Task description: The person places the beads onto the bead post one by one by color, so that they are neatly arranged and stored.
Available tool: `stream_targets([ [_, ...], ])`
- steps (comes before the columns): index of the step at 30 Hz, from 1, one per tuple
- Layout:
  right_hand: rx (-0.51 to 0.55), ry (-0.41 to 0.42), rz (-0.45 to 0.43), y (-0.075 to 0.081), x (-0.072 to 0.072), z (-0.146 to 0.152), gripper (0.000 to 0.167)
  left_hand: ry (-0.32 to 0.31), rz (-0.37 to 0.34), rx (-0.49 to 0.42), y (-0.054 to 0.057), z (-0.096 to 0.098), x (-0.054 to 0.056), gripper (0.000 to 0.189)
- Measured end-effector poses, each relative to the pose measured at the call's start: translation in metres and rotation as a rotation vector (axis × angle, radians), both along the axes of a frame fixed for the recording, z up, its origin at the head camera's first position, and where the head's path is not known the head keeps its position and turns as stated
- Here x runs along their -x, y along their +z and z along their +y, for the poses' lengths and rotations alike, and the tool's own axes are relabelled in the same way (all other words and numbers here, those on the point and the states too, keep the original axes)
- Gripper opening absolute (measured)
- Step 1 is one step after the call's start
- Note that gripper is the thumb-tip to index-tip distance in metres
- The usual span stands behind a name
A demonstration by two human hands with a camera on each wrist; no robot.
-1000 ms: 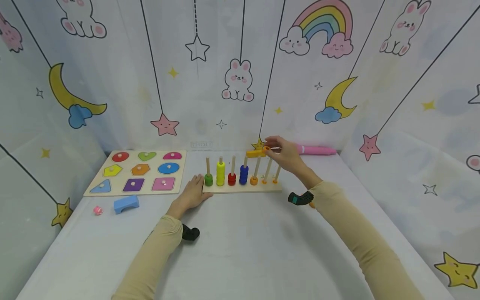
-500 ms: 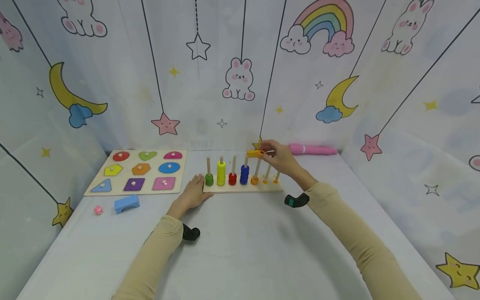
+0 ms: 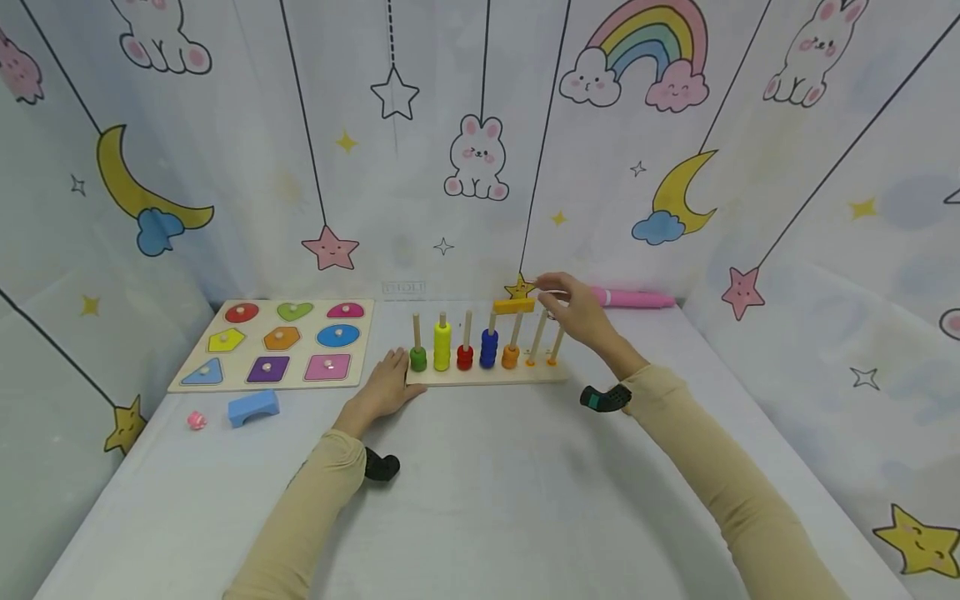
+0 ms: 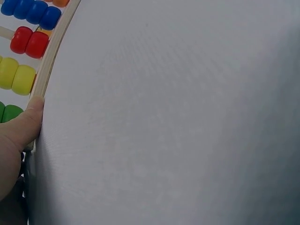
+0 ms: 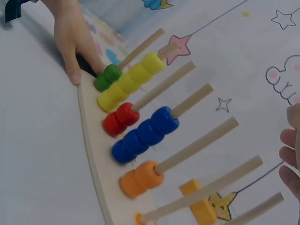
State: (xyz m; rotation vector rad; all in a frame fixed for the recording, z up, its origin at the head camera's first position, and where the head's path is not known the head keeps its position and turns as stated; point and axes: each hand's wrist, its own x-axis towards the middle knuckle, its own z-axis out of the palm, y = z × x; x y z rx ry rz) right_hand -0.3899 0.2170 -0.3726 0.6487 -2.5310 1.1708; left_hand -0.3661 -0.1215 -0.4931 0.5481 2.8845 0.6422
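Observation:
A wooden peg abacus (image 3: 487,378) stands across the middle of the table. From left to right its pegs carry green, yellow, red, blue and orange beads. Two orange beads (image 5: 141,179) sit on the fifth peg; the two rightmost pegs bear no beads. At the abacus's left end my left hand (image 3: 382,387) grips the base, its thumb (image 4: 33,112) along the front edge and its fingers by the end. My right hand (image 3: 576,312) hovers behind the rightmost pegs, with loosely bent fingers (image 5: 290,138) and nothing visible in them.
Behind the abacus lies an orange block (image 3: 513,306). A pink pen-shaped thing (image 3: 637,298) lies at the back right. To the left are a shape puzzle board (image 3: 247,354), a blue arch block (image 3: 252,408) and a small pink piece (image 3: 197,420).
My right hand lowered an orange bead to the fifth peg, let it go, and drew back to the right. That peg's orange beads went from one to two. My left hand stayed put.

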Motion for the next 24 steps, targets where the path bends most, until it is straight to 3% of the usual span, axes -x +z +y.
stream_targets([
  [10, 0.044, -0.237, 0.003, -0.016, -0.008, 0.066, 0.033, 0.010, -0.012, -0.005, 0.001, 0.000, 0.000, 0.078],
  [24, -0.125, -0.241, -0.149, -0.078, -0.054, 0.137, 0.035, 0.008, -0.010, -0.008, 0.001, -0.001, 0.000, 0.079],
])
